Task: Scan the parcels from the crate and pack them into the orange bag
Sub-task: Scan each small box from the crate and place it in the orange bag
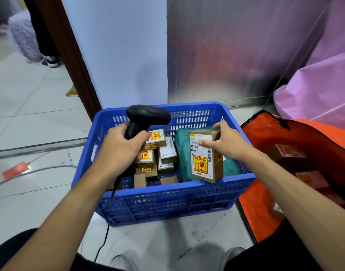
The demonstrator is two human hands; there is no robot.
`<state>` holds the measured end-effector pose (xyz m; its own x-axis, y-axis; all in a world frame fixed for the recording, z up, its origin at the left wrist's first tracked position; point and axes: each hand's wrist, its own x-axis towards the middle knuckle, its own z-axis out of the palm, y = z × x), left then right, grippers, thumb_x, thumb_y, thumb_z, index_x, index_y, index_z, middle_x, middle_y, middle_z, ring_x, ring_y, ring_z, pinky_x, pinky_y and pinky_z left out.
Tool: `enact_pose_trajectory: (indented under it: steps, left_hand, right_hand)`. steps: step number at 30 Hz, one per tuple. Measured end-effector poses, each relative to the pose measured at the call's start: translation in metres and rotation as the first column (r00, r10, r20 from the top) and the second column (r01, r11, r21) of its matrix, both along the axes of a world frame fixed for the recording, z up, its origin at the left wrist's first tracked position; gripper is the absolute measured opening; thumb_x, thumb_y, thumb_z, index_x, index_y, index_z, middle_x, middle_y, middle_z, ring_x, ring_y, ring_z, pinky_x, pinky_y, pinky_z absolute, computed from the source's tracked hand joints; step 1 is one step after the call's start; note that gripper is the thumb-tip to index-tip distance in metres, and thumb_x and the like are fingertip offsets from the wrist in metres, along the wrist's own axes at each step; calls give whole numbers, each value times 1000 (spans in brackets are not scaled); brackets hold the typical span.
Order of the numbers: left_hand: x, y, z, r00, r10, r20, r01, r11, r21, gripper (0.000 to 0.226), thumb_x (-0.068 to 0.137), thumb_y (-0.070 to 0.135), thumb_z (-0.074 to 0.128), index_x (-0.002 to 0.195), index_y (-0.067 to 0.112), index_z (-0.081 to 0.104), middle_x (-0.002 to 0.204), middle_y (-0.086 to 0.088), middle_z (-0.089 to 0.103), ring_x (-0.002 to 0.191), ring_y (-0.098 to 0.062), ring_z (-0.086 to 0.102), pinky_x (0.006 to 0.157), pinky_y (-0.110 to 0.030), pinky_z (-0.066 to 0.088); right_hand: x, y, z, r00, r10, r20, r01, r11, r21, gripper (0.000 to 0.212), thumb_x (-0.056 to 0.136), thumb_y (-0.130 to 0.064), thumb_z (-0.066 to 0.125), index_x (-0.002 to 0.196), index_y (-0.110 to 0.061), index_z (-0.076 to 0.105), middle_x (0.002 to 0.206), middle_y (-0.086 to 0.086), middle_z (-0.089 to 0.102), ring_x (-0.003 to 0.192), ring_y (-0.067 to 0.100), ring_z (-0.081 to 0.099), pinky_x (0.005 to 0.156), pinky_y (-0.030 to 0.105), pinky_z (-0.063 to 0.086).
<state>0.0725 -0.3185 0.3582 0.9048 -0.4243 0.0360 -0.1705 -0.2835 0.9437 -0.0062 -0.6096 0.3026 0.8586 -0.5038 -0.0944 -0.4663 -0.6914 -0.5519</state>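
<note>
A blue plastic crate point(163, 202) stands on the floor in front of me. It holds several small brown cardboard parcels point(164, 153) with yellow fragile stickers and a green plastic mailer point(183, 153). My left hand point(122, 147) grips a black barcode scanner point(146, 116) over the crate's left side, its head pointing right. My right hand point(226, 141) holds an upright brown parcel point(205, 159) by its top end, label facing me, over the green mailer. The orange bag point(265, 218) lies open to the right of the crate, with several brown parcels point(289, 151) inside.
The scanner's black cable point(106, 237) runs down past the crate's front to the floor. A red tag point(16, 170) and a grey cable lie on the tiles at left. Pink sacks point(314, 90) stand behind the bag. A wall and metal panel rise behind the crate.
</note>
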Motion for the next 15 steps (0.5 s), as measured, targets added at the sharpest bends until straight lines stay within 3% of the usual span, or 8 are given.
enact_pose_trajectory:
  steps: [4, 8, 12, 15]
  left_hand:
    - [1, 0, -2, 1000, 4, -1, -4, 1000, 13, 10, 97, 25, 64, 98, 16, 69, 68, -1, 69, 54, -15, 58, 59, -33, 49]
    - [2, 0, -2, 1000, 26, -11, -26, 1000, 8, 11, 97, 26, 64, 95, 16, 68, 69, -2, 70, 54, -15, 58, 59, -34, 49]
    - [4, -1, -2, 999, 39, -18, -39, 999, 0, 10, 97, 26, 64, 97, 17, 69, 69, -3, 70, 54, -15, 58, 59, -33, 49]
    - [5, -2, -3, 998, 38, -41, -39, 999, -24, 10, 97, 26, 65, 100, 18, 69, 70, -3, 69, 55, -17, 58, 61, -34, 51]
  right_hand:
    - [1, 7, -10, 999, -33, -19, 36, 983, 177, 68, 80, -43, 86, 121, -14, 41, 119, 2, 67, 104, 20, 67, 79, 33, 55]
    - [4, 15, -25, 991, -68, -119, 88, 980, 178, 76, 77, -44, 88, 125, -9, 42, 118, 2, 65, 107, 22, 66, 90, 41, 58]
    - [6, 21, -43, 966, 23, -258, 51, 960, 275, 51, 79, -41, 88, 109, -17, 54, 112, 4, 73, 99, 22, 71, 85, 46, 63]
    - [6, 26, -47, 955, 14, -295, 77, 953, 294, 66, 81, -46, 84, 124, -11, 48, 110, 3, 71, 96, 22, 71, 76, 42, 65]
